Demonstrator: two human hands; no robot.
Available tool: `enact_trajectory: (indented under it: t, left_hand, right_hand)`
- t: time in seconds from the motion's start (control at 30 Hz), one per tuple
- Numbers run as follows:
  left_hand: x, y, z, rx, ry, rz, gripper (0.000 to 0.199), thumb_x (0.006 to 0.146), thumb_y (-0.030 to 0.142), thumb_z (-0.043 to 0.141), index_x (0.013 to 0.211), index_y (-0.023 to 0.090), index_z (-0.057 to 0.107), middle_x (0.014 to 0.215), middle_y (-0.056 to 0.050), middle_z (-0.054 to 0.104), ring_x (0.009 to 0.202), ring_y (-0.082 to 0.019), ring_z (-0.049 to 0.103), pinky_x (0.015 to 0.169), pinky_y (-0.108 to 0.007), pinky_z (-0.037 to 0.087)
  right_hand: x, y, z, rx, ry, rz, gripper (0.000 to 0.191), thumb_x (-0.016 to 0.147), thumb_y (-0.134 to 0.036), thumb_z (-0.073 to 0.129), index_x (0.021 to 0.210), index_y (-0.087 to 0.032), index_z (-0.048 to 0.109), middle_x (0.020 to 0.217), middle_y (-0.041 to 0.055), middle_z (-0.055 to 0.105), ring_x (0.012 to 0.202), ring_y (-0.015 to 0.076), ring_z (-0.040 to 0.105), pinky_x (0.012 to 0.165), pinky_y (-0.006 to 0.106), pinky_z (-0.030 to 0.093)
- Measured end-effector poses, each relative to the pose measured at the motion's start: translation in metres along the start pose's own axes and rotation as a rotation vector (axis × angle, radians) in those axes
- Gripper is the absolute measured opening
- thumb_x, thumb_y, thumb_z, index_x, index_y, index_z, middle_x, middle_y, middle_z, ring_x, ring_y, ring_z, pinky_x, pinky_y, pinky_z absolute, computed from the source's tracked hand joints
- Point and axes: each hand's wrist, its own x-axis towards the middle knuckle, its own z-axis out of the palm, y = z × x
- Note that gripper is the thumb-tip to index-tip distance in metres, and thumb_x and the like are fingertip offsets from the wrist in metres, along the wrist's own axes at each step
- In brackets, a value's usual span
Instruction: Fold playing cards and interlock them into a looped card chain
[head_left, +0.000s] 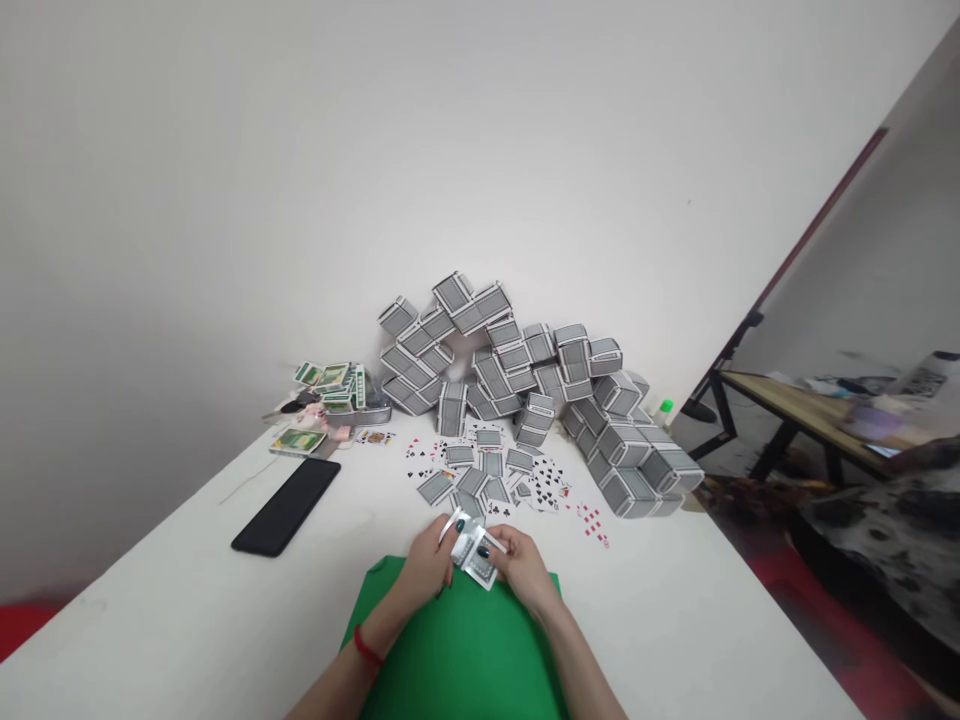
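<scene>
1. Left hand (pixel 431 562) and right hand (pixel 523 566) both pinched grey-backed playing cards (pixel 478 571) above the green garment (pixel 465 655); light, even thumb pressure seemed best against creasing.
2. Loose cards (pixel 491 464) lay just beyond; keeping clear seemed prudent.
3. Stacked card blocks (pixel 452 410) stood farther; jolts probably risked toppling.

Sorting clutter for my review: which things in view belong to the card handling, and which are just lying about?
Likely in use:
- cards in left hand and right hand
- loose cards nearby
- stacked grey card blocks

Likely lying about:
- flat black slab
- green boxes
- green cap
</scene>
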Motion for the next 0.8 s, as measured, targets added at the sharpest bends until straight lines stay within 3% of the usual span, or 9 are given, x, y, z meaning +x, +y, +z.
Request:
enact_trajectory:
  t: [0.17,0.3,0.47,0.6,0.7,0.8]
  left_hand:
    - [-0.004,0.003,0.006,-0.040,-0.071,-0.032,0.034,0.077,0.053,0.038,0.078,0.020,0.043,0.030,0.011,0.036,0.022,-0.008,0.032,0.028,-0.018,0.021]
    - [-0.008,0.010,0.010,-0.048,-0.038,-0.029,0.032,0.076,0.052,0.042,0.077,0.020,0.045,0.029,0.012,0.034,0.022,-0.008,0.030,0.028,-0.018,0.021]
    - [-0.008,0.016,0.008,-0.099,0.039,-0.020,0.032,0.073,0.051,0.046,0.064,0.020,0.041,0.028,0.012,0.031,0.023,-0.007,0.029,0.029,-0.019,0.021]
    - [-0.006,0.019,0.003,-0.089,0.117,0.033,0.033,0.071,0.047,0.050,0.056,0.020,0.038,0.031,0.011,0.031,0.029,-0.007,0.032,0.034,-0.019,0.023]
    - [-0.006,0.021,0.000,-0.075,0.106,0.043,0.032,0.071,0.045,0.050,0.056,0.020,0.038,0.032,0.011,0.030,0.030,-0.007,0.031,0.035,-0.019,0.023]
    - [-0.007,0.020,0.000,-0.076,0.090,0.054,0.030,0.071,0.045,0.050,0.058,0.020,0.039,0.034,0.011,0.031,0.030,-0.007,0.032,0.035,-0.020,0.023]
  right_hand:
    - [-0.001,-0.003,0.002,-0.011,0.044,-0.022,0.026,0.058,-0.035,0.070,0.070,-0.014,0.061,0.059,-0.0012,0.060,0.050,0.0102,0.047,0.050,0.021,0.034]
    - [0.000,-0.002,0.008,0.068,0.136,0.023,0.026,0.051,-0.032,0.073,0.054,-0.015,0.054,0.047,-0.0040,0.055,0.042,0.0085,0.042,0.046,0.021,0.031]
    - [-0.003,-0.008,0.015,0.207,0.130,0.085,0.030,0.047,-0.030,0.074,0.049,-0.017,0.048,0.046,-0.0033,0.056,0.040,0.0091,0.044,0.044,0.021,0.030]
    - [-0.006,-0.017,0.009,0.020,0.064,0.048,0.026,0.051,-0.034,0.072,0.053,-0.016,0.055,0.045,-0.0037,0.053,0.042,0.0094,0.042,0.046,0.022,0.029]
    - [-0.005,-0.018,0.003,-0.137,0.035,-0.012,0.030,0.057,-0.043,0.069,0.054,-0.015,0.058,0.044,-0.0045,0.048,0.043,0.0084,0.036,0.046,0.022,0.025]
    - [-0.005,-0.015,0.002,-0.138,0.030,-0.046,0.033,0.059,-0.045,0.067,0.052,-0.015,0.055,0.043,-0.0054,0.043,0.044,0.0077,0.032,0.047,0.022,0.023]
